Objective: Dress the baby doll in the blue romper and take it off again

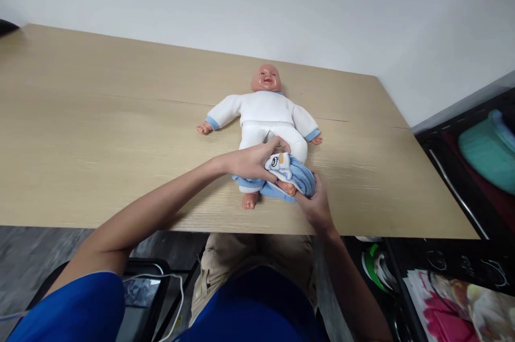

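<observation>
A baby doll (265, 108) lies on its back with its head away from me. It wears a white top with blue cuffs and white leggings. Bunched about its lower legs is a pair of blue pants (303, 175) with a cartoon face on the cloth. My left hand (251, 162) reaches across the doll's legs and grips the pants beside that cartoon patch. From the near side, my right hand (316, 205) is closed on the gathered cloth, close to one bare doll foot (286, 187). The other doll foot (250, 201) pokes out of the cloth on the left.
The wooden table (100, 132) meets a white wall (241, 4) at the back, and its front edge runs close to my body. At right are a teal basin (488, 148) and a printed bag (454, 304). A chair (148, 267) stands below at left.
</observation>
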{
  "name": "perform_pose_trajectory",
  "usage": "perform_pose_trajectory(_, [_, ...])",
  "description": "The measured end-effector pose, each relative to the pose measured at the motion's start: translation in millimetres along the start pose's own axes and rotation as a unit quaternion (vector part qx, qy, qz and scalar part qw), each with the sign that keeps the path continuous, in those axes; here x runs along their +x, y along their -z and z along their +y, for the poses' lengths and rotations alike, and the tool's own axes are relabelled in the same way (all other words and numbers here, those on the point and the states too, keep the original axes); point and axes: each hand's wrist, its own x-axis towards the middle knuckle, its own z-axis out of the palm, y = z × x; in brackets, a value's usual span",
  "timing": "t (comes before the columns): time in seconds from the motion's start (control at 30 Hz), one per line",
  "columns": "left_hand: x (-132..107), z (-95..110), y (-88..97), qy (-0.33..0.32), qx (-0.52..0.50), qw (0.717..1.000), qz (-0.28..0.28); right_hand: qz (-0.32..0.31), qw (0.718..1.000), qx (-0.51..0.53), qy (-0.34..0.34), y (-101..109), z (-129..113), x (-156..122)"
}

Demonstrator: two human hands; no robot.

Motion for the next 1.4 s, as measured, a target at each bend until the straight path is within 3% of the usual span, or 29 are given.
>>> perform_pose_trajectory(0.13, [-6.8,-7.9,3.3,-0.036,0.033,0.998,0.039,-0.035,0.998,-0.001,0.055,14.1,-5.9,22.5])
perform_pose_trajectory(0.27, [-13.4,-13.8,9.3,-0.050,0.116,0.989,0.077,-0.145,0.982,-0.082,0.091,35.4,-16.9,51.4])
perform_pose_trajectory(0.4, [-26.2,-15.6,12.3,-0.056,0.187,0.977,0.090,-0.274,0.930,-0.212,0.123,55.4,-33.1,78.2])
perform_pose_trajectory(0.5, [-43.4,-20.5,14.8,-0.050,0.210,0.969,0.119,-0.318,0.895,-0.262,0.171,62.0,-42.5,87.1])
perform_pose_trajectory(0.63, [-70.2,-29.0,23.9,-0.008,0.212,0.965,0.157,-0.309,0.892,-0.260,0.205,63.5,-45.4,92.5])
perform_pose_trajectory(0.73, [-79.9,-33.9,33.9,-0.018,0.181,0.975,0.128,-0.270,0.911,-0.217,0.224,59.1,-42.0,104.4])
perform_pose_trajectory(0.87, [-71.0,-46.9,42.9,-0.046,0.089,0.989,0.113,-0.251,0.945,-0.150,0.150,40.0,-34.7,129.4])
perform_pose_trajectory(0.93, [-62.9,-58.0,42.1,-0.019,-0.004,0.989,0.147,-0.216,0.963,-0.120,0.108,27.6,-28.7,140.6])
perform_pose_trajectory(1.03, [-55.7,-74.5,34.2,0.039,-0.121,0.961,0.245,-0.168,0.979,-0.088,0.072,13.4,-14.3,150.5])
perform_pose_trajectory(1.17, [-59.5,-85.4,22.3,0.047,-0.121,0.928,0.348,-0.146,0.986,-0.072,0.040,9.7,7.6,147.9])
perform_pose_trajectory(1.33, [-68.0,-89.1,19.8,0.060,-0.180,0.944,0.272,-0.231,0.971,-0.046,0.031,16.4,14.8,135.2])
perform_pose_trajectory(1.4, [-68.3,-90.9,20.6,0.054,-0.190,0.943,0.268,-0.240,0.969,-0.052,0.036,17.0,12.4,133.4])
